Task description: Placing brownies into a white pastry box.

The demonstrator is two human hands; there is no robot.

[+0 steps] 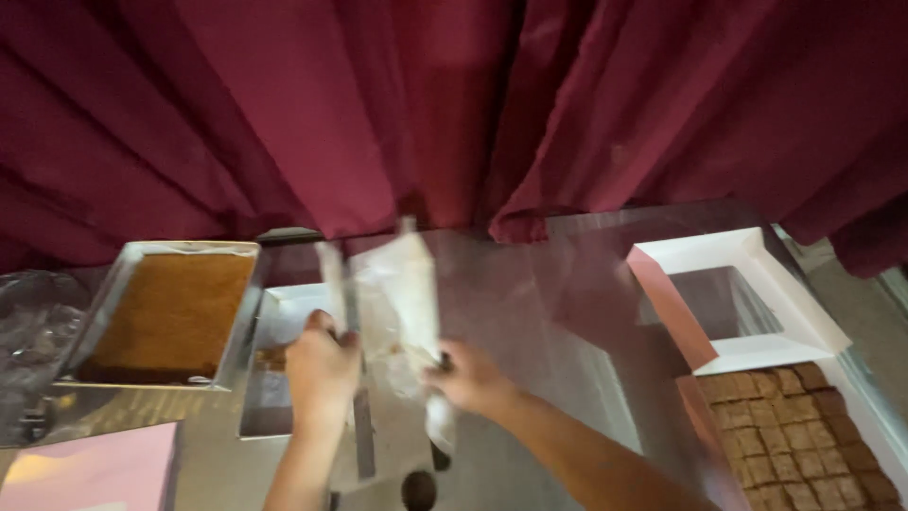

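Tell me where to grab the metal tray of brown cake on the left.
Grip the metal tray by its raised rim on the two long sides, coming from above. The cake fills the inside, and the flared rim stands clear of the table.

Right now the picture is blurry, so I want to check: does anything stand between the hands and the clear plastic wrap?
Nothing visible does. The left hand and the right hand both already grip the clear plastic wrap, raised over the glass counter.

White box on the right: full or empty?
Empty. The white box sits open on the table, its bare bottom showing, nothing inside. The cut brown squares lie in a separate box just in front of it.
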